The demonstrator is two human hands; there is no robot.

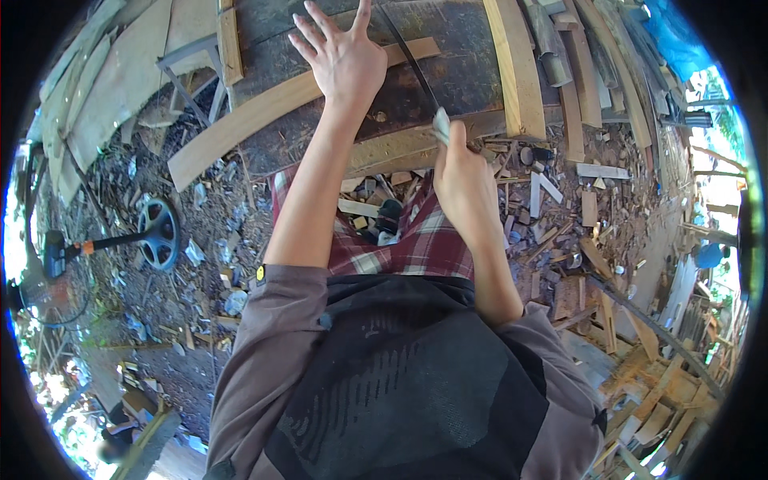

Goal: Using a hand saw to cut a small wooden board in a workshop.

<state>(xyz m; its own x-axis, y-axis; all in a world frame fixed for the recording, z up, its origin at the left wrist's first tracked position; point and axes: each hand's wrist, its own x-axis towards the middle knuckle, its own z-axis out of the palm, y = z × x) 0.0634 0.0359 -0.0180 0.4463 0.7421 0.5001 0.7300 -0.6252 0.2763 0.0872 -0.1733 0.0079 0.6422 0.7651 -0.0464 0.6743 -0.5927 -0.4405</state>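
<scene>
My left hand (pixel 348 68) is stretched out over the dark wooden bench (pixel 276 140), palm down with its fingers spread. It lies across a long pale wooden plank (pixel 240 126), which runs slantwise over the bench and past its left edge. In my right hand (pixel 466 182), closed near the bench's front edge, is the pale handle of a long tool with a thin dark blade (pixel 406 53). The blade points away from me, passes over the plank just right of my left hand and leaves the picture at the top. Its edge is too indistinct to tell the tool's kind.
A thick squared beam (pixel 512 68) lies on the bench's right side, with several boards (pixel 588 72) beyond it. Wood scraps and litter cover the ground around me. At left stands a black pedestal fan (pixel 60 264) with a round blue-grey base (pixel 160 234).
</scene>
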